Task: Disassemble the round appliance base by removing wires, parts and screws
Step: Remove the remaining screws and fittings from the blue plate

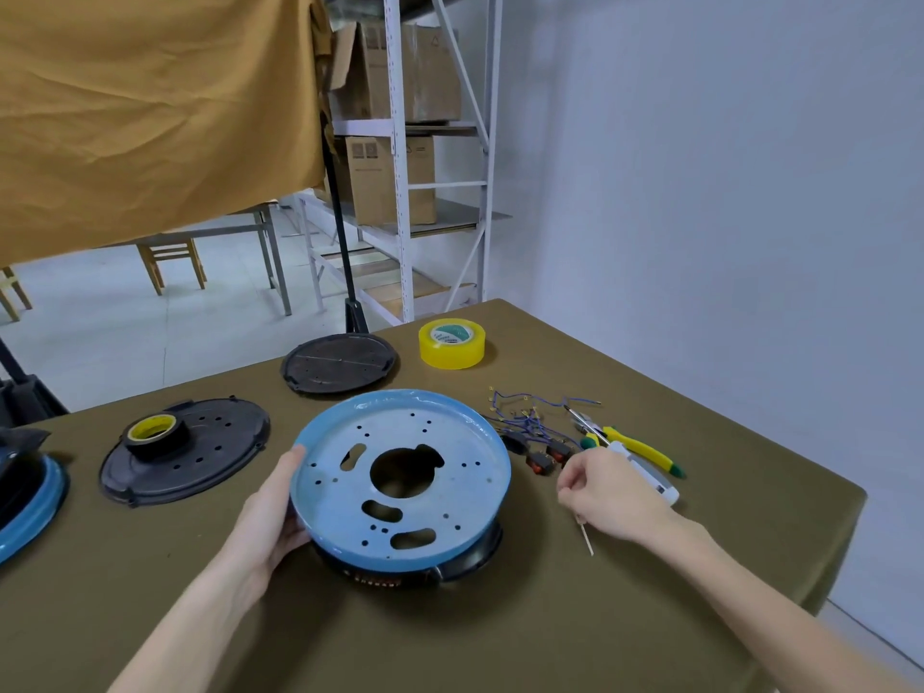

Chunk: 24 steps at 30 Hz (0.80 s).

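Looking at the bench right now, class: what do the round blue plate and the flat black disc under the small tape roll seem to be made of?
Round blue plate: probably painted or enamelled sheet metal; glossy rim, punched holes and slots.
Flat black disc: likely moulded plastic; matte, with a raised edge lip and small round holes.

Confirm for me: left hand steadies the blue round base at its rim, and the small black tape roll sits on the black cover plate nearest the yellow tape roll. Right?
Not quite. The head view shows the small black tape roll on the black cover plate left of the blue round base, not the one nearest the yellow tape roll. The left hand does steady the rim.
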Available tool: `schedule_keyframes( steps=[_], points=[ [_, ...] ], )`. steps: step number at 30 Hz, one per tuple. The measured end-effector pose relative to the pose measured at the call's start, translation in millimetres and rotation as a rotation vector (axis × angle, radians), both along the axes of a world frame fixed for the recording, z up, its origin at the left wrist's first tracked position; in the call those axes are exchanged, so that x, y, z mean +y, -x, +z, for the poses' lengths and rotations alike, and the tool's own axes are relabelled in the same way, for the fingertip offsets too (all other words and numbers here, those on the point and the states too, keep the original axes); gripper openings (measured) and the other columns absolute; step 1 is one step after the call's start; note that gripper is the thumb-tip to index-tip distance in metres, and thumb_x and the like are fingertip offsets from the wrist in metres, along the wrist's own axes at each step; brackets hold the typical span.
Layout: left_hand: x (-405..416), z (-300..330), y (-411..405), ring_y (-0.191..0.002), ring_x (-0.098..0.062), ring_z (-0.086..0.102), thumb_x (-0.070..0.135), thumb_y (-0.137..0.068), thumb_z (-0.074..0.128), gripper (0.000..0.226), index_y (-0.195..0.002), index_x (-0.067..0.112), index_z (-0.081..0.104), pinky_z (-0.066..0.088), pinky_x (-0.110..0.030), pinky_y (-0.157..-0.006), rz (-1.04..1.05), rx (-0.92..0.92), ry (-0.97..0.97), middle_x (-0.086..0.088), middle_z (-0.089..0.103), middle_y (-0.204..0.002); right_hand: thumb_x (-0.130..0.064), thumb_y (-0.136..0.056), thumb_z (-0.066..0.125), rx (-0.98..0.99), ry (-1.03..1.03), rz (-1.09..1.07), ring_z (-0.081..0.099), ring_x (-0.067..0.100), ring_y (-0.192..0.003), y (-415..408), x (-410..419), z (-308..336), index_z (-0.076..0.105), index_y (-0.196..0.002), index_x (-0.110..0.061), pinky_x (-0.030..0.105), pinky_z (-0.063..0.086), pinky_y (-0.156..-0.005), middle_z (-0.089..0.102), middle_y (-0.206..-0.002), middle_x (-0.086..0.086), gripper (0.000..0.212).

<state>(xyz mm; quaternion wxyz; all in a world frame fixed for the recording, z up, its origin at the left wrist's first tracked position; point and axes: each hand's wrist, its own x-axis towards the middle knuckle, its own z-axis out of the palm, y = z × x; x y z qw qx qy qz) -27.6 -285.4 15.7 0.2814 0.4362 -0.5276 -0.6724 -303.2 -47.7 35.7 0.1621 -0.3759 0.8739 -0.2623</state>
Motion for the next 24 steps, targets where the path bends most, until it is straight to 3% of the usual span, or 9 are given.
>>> schedule_keyframes(
  steps=[4, 7, 9, 12, 16, 20, 24],
  points=[
    [-2.4, -1.0, -2.6, -0.106, -0.03, 0.071, 0.062, -0.098, 0.056, 0.038, -0.093, 0.034, 0.08, 0.054, -0.05, -0.102, -0.02, -0.025, -0.001, -0.006, 0.078, -0.102, -0.007, -0.084, 0.061, 0.044, -0.105, 0.006, 0.066, 0.009, -0.061, 2.8, 4.9, 0.8, 0.07, -0.077, -0.018, 0.024, 0.056, -0.06, 0.066, -0.057, -0.008, 0.015],
    [-2.8, -1.8, -4.6, -0.1, -0.03, 0.066, 0.063, -0.097, 0.056, 0.041, -0.076, 0.039, 0.082, 0.057, -0.045, -0.094, -0.057, -0.018, -0.019, -0.009, 0.061, -0.106, -0.006, -0.084, 0.058, 0.064, -0.151, -0.002, 0.07, 0.013, -0.07, 6.5, 11.7, 1.3, 0.069, -0.076, -0.021, 0.032, 0.059, -0.069, 0.068, -0.07, -0.007, 0.02],
    [-3.3, -1.3, -5.4, -0.1, -0.03, 0.065, 0.063, -0.096, 0.058, 0.039, -0.077, 0.039, 0.082, 0.057, -0.044, -0.092, -0.062, -0.007, -0.039, -0.008, 0.06, -0.108, -0.006, -0.083, 0.059, 0.051, -0.143, -0.015, 0.07, 0.011, -0.07, 8.2, 16.4, 0.5, 0.069, -0.073, -0.023, 0.03, 0.06, -0.067, 0.069, -0.071, -0.008, 0.022],
    [-4.1, -1.7, -6.3, -0.099, -0.03, 0.063, 0.062, -0.095, 0.059, 0.04, -0.079, 0.034, 0.083, 0.056, -0.047, -0.098, -0.066, -0.005, -0.055, -0.008, 0.059, -0.107, -0.011, -0.082, 0.062, 0.003, -0.113, -0.076, 0.067, 0.006, -0.055, 9.7, 22.9, -2.7, 0.072, -0.074, -0.02, 0.015, 0.047, -0.048, 0.07, -0.058, -0.007, 0.015],
    [-6.8, -2.5, -6.4, -0.098, -0.03, 0.061, 0.062, -0.094, 0.061, 0.041, -0.085, 0.027, 0.081, 0.054, -0.05, -0.103, -0.073, -0.019, -0.058, -0.007, 0.058, -0.107, -0.013, -0.081, 0.065, -0.028, -0.159, -0.116, 0.054, 0.004, -0.038, 11.3, 27.3, -7.2, 0.073, -0.074, -0.015, 0.017, 0.045, -0.042, 0.065, -0.049, -0.004, 0.011],
    [-9.4, -4.3, -4.6, -0.1, -0.031, 0.062, 0.06, -0.095, 0.061, 0.041, -0.101, 0.023, 0.076, 0.054, -0.05, -0.103, -0.071, -0.031, -0.046, -0.008, 0.059, -0.109, -0.01, -0.081, 0.067, -0.064, -0.164, -0.091, 0.06, 0.013, -0.045, 12.6, 26.1, -10.4, 0.072, -0.077, -0.012, 0.028, 0.056, -0.052, 0.065, -0.051, -0.003, 0.007],
    [-12.0, -6.8, -4.2, -0.1, -0.031, 0.063, 0.059, -0.096, 0.061, 0.04, -0.102, 0.022, 0.076, 0.054, -0.05, -0.103, -0.07, -0.026, -0.057, -0.01, 0.06, -0.108, -0.011, -0.084, 0.067, -0.137, -0.153, -0.099, 0.066, 0.016, -0.059, 11.6, 25.6, -11.1, 0.07, -0.085, -0.013, 0.026, 0.058, -0.054, 0.07, -0.071, 0.005, 0.004]
  ],
)
